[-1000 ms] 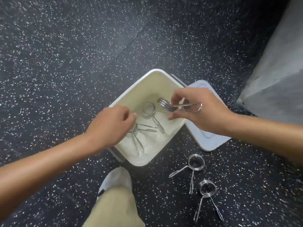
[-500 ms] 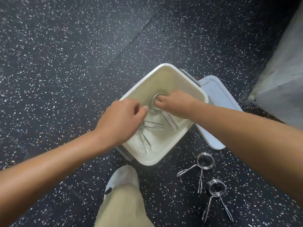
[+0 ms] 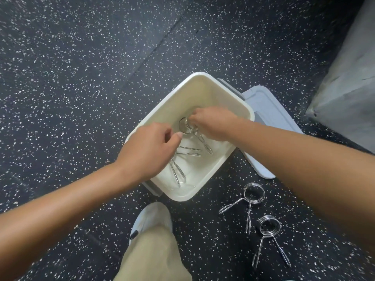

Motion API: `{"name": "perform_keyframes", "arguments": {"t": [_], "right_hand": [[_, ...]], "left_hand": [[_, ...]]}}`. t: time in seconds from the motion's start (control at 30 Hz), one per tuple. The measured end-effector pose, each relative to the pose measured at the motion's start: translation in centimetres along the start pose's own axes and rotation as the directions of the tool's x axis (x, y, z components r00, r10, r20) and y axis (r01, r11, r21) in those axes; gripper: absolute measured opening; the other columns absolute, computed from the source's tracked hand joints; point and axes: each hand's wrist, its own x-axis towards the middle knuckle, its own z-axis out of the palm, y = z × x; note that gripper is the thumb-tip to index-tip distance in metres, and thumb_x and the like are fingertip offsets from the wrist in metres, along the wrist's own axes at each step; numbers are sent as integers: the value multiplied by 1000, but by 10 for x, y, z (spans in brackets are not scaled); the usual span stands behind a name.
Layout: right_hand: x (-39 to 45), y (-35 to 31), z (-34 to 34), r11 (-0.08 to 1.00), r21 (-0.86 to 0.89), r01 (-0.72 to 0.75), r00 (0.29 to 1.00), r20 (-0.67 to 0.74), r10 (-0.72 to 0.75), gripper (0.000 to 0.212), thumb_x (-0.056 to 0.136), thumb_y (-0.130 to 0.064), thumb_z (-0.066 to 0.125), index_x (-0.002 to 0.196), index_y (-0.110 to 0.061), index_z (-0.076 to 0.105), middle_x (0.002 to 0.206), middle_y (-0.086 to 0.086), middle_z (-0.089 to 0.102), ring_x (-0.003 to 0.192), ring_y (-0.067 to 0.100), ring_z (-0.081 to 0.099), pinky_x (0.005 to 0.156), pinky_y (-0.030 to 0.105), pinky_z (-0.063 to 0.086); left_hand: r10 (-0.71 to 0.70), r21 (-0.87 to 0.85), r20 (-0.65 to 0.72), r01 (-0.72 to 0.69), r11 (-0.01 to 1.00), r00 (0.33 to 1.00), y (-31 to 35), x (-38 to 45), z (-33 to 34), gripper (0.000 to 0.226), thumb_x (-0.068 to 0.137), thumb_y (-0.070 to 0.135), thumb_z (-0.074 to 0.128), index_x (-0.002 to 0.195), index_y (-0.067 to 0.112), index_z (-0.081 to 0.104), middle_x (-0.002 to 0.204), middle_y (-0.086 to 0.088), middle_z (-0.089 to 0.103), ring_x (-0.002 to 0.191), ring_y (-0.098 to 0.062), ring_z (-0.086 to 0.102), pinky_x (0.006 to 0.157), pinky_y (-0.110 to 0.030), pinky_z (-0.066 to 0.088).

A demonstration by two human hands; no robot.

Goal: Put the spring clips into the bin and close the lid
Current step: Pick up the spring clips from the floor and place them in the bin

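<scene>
A cream plastic bin (image 3: 205, 92) stands open on the speckled floor, with its grey lid (image 3: 269, 118) lying beside it on the right. My right hand (image 3: 213, 124) reaches down inside the bin and pinches the coil of a spring clip (image 3: 185, 126) low in it. My left hand (image 3: 150, 151) hangs curled over the bin's left side, on the coils of two more clips whose handles (image 3: 178, 173) stick out from under it. Two spring clips (image 3: 253, 193) (image 3: 268, 227) lie on the floor to the right of the bin's near corner.
My shoe (image 3: 150, 218) and beige trouser leg (image 3: 154, 256) are just in front of the bin. A large grey block (image 3: 349, 88) rises at the right edge. Dark speckled floor surrounds everything, with a seam running diagonally behind the bin.
My right hand has carried a spring clip from above the bin's right rim down into the bin. My left hand has stayed over the clips at the left side.
</scene>
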Motion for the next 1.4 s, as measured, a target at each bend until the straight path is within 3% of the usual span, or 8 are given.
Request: {"name": "perform_keyframes", "arguments": {"t": [0.1, 0.27, 0.53, 0.77, 0.97, 1.07, 1.13, 1.4], "right_hand": [[-21, 6, -19, 963, 256, -83, 986, -116, 116, 10, 93, -12, 51, 94, -14, 61, 94, 1, 60, 83, 28, 59, 62, 35, 43], [-96, 18, -51, 928, 366, -61, 929, -318, 187, 10, 91, -10, 56, 95, -12, 65, 92, 2, 69, 84, 24, 62, 72, 40, 53], [-220, 26, -46, 836, 483, -260, 931, -105, 350, 4, 94, -24, 62, 91, -27, 62, 81, -19, 62, 75, 9, 59, 70, 39, 52], [-298, -1, 14, 831, 338, -441, 898, 164, 409, 12, 97, -43, 48, 95, -34, 56, 85, -15, 63, 72, 10, 58, 63, 32, 48], [-320, -44, 82, 810, 359, -464, 885, 239, 400, 12, 97, -35, 51, 101, -25, 57, 96, -6, 66, 83, 19, 62, 67, 34, 50], [-317, -61, 111, 928, 223, -300, 943, 217, 253, 26, 65, -17, 81, 84, -15, 63, 76, 3, 63, 64, 25, 62, 51, 34, 44], [-315, -66, 129, 967, 124, -221, 956, 223, 190, 37, 48, -13, 85, 79, -15, 65, 70, 3, 61, 59, 24, 59, 46, 35, 44], [-299, -64, 167, 987, 37, -157, 973, 175, 149, 25, 84, -7, 60, 109, -9, 60, 106, 10, 61, 94, 31, 59, 66, 38, 41]], "left_hand": [[10, -8, -8, -11, 1000, 1000, 2, 1, 0, 50, 98, 47, 47, 68, 10, 60, 58, -6, 68, 60, -27, 67, 65, -44, 56], [55, -54, 15, -54, 997, 998, 19, -2, 6, 50, 99, 47, 47, 68, 10, 61, 58, -7, 68, 57, -28, 66, 60, -43, 56], [167, -65, 66, -163, 985, 984, 57, -9, 30, 48, 99, 45, 48, 67, 12, 60, 56, -3, 67, 55, -24, 65, 60, -45, 56], [289, -26, 244, -292, 956, 925, 91, -30, 86, 40, 98, 46, 49, 70, 19, 59, 60, 3, 66, 64, -21, 64, 66, -39, 54], [345, 197, 499, -492, 848, 795, 99, -42, 162, 26, 99, 40, 46, 117, 23, 54, 92, -8, 72, 81, -34, 66, 62, -37, 47], [308, 266, 541, -507, 820, 783, 97, -41, 190, 27, 99, 29, 48, 124, 18, 45, 93, -11, 70, 72, -34, 58, 58, -37, 41], [301, 335, 528, -521, 785, 794, 97, -41, 204, 29, 98, 23, 50, 125, 17, 42, 93, -11, 71, 69, -34, 56, 57, -37, 39], [390, 493, 515, -636, 594, 763, 91, -24, 230, 26, 96, 17, 56, 120, 16, 48, 84, -5, 73, 70, -33, 70, 52, -35, 37]]}}
